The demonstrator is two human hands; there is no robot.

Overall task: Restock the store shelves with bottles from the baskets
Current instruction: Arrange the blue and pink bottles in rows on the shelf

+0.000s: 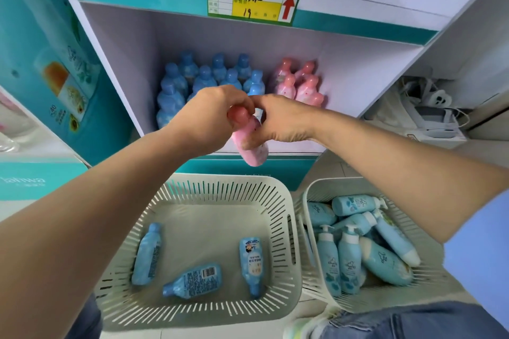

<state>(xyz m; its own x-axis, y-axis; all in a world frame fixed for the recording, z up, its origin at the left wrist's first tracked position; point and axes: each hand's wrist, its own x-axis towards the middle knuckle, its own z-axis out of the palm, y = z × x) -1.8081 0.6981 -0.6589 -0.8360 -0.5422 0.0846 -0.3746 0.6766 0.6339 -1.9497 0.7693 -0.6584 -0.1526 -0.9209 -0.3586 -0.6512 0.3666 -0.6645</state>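
Observation:
Both my hands hold one pink bottle [252, 143] in front of the lower shelf [275, 150]. My left hand [212, 115] grips its cap end, my right hand [281, 121] wraps its body. On the shelf stand several blue bottles [203, 77] on the left and several pink bottles [300, 80] on the right. Below, a pale green basket [281, 195] holds three blue bottles [192, 281] lying flat. A second basket [314, 187] to its right is piled with several blue pump bottles [349, 250].
A teal display panel [55, 63] stands left of the shelf. A price tag with a red arrow [253, 1] is fixed to the shelf edge above. White devices with cables [429, 113] sit on the right. My knees in jeans [413, 322] are at the bottom.

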